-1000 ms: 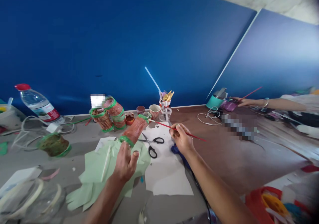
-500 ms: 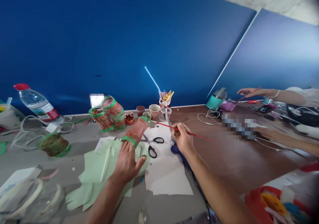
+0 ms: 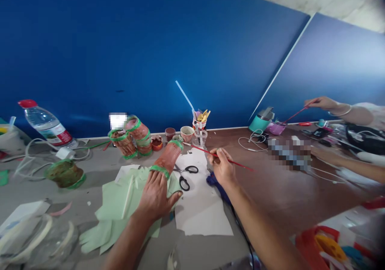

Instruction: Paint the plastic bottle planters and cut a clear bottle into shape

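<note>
Left hand (image 3: 158, 196) at the near end of the tube (image 3: 167, 158), thumb splayed — can't tell if it grips. Right hand (image 3: 223, 167) pinches the brush (image 3: 200, 148). Tube's just left of the scissors (image 3: 181, 170). I'd keep strokes light, tube steady — tip's near the tube's far rim.

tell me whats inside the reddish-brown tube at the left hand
The left hand's fingers appear to run into the near end, past the green rim. The tube's wall covers their tips, and anything deeper inside cannot be seen.
</note>
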The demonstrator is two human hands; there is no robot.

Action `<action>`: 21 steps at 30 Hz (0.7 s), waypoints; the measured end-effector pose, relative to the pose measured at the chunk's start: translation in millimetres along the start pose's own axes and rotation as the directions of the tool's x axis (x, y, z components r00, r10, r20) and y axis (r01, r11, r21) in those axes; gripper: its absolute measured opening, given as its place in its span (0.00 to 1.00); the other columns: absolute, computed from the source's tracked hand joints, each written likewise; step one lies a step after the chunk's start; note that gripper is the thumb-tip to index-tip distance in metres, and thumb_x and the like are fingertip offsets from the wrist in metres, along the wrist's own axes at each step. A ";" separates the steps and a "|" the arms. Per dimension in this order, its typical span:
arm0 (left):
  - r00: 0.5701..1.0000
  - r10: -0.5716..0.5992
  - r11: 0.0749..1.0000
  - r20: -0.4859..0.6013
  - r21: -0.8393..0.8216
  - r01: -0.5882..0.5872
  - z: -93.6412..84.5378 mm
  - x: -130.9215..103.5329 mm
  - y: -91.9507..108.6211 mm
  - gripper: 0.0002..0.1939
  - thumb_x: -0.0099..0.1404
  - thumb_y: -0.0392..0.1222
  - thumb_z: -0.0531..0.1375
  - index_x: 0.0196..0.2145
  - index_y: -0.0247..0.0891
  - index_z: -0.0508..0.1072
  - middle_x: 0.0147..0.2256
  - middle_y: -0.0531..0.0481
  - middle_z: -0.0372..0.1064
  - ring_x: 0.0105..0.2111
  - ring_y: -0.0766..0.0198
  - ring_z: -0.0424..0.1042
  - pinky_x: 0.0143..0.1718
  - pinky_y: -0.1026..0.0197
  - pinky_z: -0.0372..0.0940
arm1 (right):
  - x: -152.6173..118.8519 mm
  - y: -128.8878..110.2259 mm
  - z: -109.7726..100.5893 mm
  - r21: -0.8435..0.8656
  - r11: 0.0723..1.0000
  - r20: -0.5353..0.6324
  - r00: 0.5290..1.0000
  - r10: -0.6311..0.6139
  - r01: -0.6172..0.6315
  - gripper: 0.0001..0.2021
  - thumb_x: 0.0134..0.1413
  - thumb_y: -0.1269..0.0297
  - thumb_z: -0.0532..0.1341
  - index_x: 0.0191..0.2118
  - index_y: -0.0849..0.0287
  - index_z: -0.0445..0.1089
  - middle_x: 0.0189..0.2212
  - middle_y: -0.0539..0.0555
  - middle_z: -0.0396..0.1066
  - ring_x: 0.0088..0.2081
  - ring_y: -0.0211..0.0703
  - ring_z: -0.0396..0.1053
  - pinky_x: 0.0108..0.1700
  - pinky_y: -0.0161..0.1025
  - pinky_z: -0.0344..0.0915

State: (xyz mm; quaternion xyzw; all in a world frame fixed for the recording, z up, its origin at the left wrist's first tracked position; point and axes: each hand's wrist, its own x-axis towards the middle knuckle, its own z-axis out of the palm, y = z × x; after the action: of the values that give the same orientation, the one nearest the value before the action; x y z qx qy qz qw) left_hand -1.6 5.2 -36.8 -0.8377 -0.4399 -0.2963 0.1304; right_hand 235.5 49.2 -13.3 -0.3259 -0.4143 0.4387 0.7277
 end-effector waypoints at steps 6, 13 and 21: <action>1.000 0.021 0.999 -0.009 0.031 -0.020 -1.7 0.5 3.0 0.22 0.60 0.57 0.56 0.40 0.33 0.68 0.36 0.37 0.69 0.40 0.45 0.68 0.47 0.43 0.62 | 0.8 -1.9 3.1 -0.048 0.998 -0.030 0.999 0.025 -0.027 0.13 0.47 0.53 0.64 0.24 0.58 0.71 0.14 0.47 0.64 0.18 0.35 0.58 0.21 0.34 0.52; 1.000 0.028 0.999 -0.012 0.042 -0.028 -1.8 0.7 3.7 0.21 0.60 0.57 0.56 0.39 0.35 0.67 0.34 0.39 0.70 0.39 0.46 0.69 0.46 0.43 0.62 | 1.7 -0.9 -1.7 -0.047 0.999 -0.025 1.000 0.000 -0.001 0.12 0.50 0.54 0.63 0.25 0.57 0.71 0.15 0.48 0.64 0.19 0.35 0.59 0.22 0.34 0.53; 0.997 -0.053 0.996 -0.059 -0.075 0.048 -0.7 0.6 -1.8 0.26 0.63 0.54 0.53 0.52 0.32 0.61 0.43 0.34 0.68 0.45 0.43 0.68 0.49 0.41 0.61 | 1.9 -1.7 -2.5 -0.029 1.000 -0.040 0.999 -0.013 0.012 0.11 0.50 0.55 0.62 0.24 0.57 0.71 0.13 0.47 0.62 0.19 0.35 0.58 0.22 0.34 0.52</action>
State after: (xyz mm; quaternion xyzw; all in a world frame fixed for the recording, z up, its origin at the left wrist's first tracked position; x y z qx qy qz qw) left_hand -3.1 6.4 -36.0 -0.8210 -0.4457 -0.3409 0.1054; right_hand 238.9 50.0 -12.3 -0.3424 -0.4080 0.4214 0.7339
